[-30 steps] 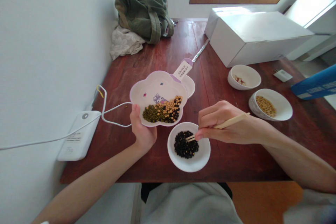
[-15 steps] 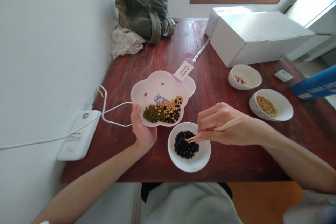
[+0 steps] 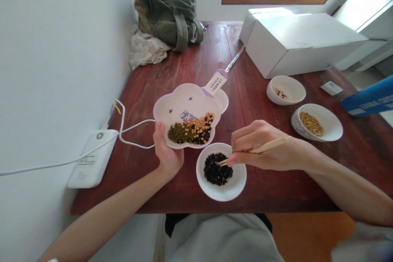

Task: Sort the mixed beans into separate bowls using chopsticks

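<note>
My left hand (image 3: 167, 153) holds a flower-shaped white plate (image 3: 178, 104) tilted towards me, with green, yellow and black beans piled at its near edge. Just below it stands a small white bowl (image 3: 225, 190) of black beans (image 3: 216, 170). My right hand (image 3: 260, 145) grips wooden chopsticks (image 3: 267, 145), and their tips rest over the black beans in that bowl.
To the right stand a bowl of yellow beans (image 3: 317, 123) and a bowl with a few reddish beans (image 3: 287, 89). White boxes (image 3: 294, 41) sit at the back right, a green bag (image 3: 167, 10) at the back left. A white charger with cable (image 3: 92, 157) lies by the wall.
</note>
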Available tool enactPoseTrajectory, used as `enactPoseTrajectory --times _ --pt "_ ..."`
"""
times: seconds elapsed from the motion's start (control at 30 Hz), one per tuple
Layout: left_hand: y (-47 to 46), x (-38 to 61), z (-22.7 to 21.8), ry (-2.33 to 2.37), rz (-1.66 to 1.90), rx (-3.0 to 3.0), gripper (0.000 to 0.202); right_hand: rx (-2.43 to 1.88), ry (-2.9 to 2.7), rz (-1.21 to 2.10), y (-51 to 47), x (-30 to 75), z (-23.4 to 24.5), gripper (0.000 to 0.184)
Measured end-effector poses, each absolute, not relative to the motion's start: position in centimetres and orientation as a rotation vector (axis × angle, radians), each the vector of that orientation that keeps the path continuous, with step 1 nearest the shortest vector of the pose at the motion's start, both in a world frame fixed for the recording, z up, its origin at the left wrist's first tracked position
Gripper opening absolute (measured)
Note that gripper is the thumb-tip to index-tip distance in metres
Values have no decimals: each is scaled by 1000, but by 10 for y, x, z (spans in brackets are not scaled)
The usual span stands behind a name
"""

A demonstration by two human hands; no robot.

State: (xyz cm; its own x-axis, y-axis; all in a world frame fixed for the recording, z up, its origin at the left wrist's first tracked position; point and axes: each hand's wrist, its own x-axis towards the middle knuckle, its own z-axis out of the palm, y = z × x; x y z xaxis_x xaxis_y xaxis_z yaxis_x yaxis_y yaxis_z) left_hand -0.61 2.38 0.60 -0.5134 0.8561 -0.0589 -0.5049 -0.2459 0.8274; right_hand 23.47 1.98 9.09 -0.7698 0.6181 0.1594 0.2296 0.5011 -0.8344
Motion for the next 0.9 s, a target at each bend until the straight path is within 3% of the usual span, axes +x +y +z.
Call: enactPoseTrajectory --times 0.5,0.73,0.9 --pt "22 -6 7 1045 1875 471 32 -615 -2293 1066 23 241 91 54" --pt "23 -7 -1 1026 1869 526 35 -599 -2223 992 18 255 119 35" --pt "21 -8 -5 996 1754 594 46 -591 -2000 824 14 267 132 33"
